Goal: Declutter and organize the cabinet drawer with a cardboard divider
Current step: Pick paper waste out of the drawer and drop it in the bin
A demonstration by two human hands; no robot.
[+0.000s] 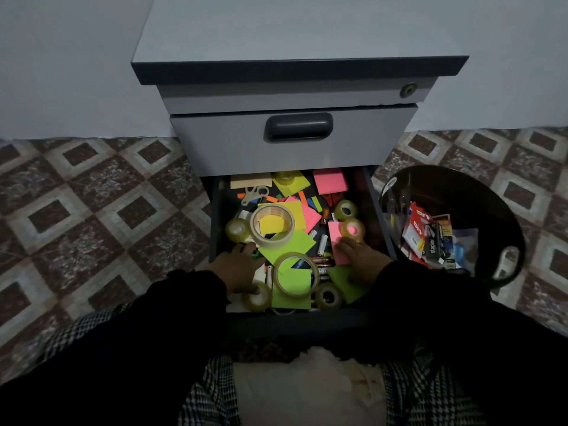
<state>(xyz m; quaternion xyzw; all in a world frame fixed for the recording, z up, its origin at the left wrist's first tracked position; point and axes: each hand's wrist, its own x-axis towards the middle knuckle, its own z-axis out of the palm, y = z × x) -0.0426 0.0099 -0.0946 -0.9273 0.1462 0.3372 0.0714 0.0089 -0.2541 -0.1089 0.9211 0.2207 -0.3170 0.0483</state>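
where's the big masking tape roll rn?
Head view: the big masking tape roll lies flat in the open drawer, left of centre, on yellow and green sticky notes, with a clear tape roll just to its left, beyond the left hand.

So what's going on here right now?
A person is sorting through an open drawer crammed with tape rolls, sticky notes and batteries. The left hand reaches in among the clutter near a green item; whether it grips anything is unclear. The right hand rests on a pink note. A black bin beside the drawer already holds packaging. No cardboard divider is visible.
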